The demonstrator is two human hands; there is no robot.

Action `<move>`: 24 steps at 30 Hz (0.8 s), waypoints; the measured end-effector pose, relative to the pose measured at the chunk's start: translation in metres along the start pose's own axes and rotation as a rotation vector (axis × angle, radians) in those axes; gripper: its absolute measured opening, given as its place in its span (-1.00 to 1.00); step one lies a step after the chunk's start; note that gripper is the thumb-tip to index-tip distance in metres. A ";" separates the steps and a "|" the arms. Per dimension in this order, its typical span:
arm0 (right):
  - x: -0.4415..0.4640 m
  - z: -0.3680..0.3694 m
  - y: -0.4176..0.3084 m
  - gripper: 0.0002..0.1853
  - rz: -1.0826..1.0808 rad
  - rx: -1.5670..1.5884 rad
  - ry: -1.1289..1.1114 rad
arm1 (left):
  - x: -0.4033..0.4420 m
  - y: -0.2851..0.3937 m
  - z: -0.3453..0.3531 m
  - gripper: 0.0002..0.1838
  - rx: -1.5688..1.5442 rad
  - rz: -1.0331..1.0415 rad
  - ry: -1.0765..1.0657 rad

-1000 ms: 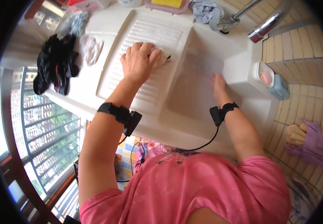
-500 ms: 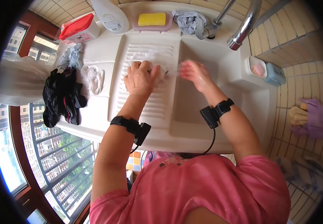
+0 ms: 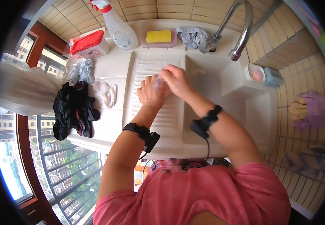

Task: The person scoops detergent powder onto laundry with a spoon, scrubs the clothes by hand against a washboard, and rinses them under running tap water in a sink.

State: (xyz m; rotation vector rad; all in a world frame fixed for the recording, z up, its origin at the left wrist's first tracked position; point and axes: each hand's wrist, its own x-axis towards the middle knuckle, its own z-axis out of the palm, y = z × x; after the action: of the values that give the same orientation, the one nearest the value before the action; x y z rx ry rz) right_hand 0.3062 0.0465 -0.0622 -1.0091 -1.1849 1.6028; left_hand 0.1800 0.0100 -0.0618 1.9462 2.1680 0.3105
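Note:
My left hand (image 3: 152,92) is closed over a small, pale, wet cloth (image 3: 156,82) on the ribbed washboard (image 3: 158,122). Only a bit of the cloth shows between my hands, so its kind stays hidden. From the right, my right hand (image 3: 176,81) meets it with bent fingers, seemingly pinching the same cloth. Whitish suds lie on the ribs above my hands. Left of the board are a crumpled white cloth (image 3: 105,95), a black garment (image 3: 74,108) with a red stripe, and a grey-blue cloth (image 3: 81,71).
Along the back stand a red-lidded tub (image 3: 89,45), a spray bottle (image 3: 121,32), a yellow sponge (image 3: 158,36) in a dish, and a grey cloth (image 3: 192,37) by the chrome faucet (image 3: 245,33). The basin (image 3: 215,112) lies right, a soap dish (image 3: 255,73) beyond.
My right hand has moved left from above the basin to join my left hand at the cloth. The head view has shifted, showing more of the back wall.

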 end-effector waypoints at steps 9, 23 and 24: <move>-0.090 0.037 0.049 -0.91 -0.575 -1.096 0.116 | -0.068 -0.063 0.005 -0.86 -0.170 0.478 0.194; -0.077 0.035 0.052 -0.87 -0.529 -1.040 0.198 | -0.057 -0.064 0.003 -0.74 -0.237 0.442 0.082; -0.079 0.034 0.051 -0.86 -0.516 -1.035 0.175 | -0.058 -0.065 0.008 -0.79 -0.266 0.506 0.100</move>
State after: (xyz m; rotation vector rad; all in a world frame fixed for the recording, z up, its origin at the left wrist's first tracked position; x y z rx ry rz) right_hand 0.2872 -0.0457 -0.0964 -1.2606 -1.9949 0.4240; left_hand 0.1263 -0.0540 -0.0877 2.3235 1.5489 0.7466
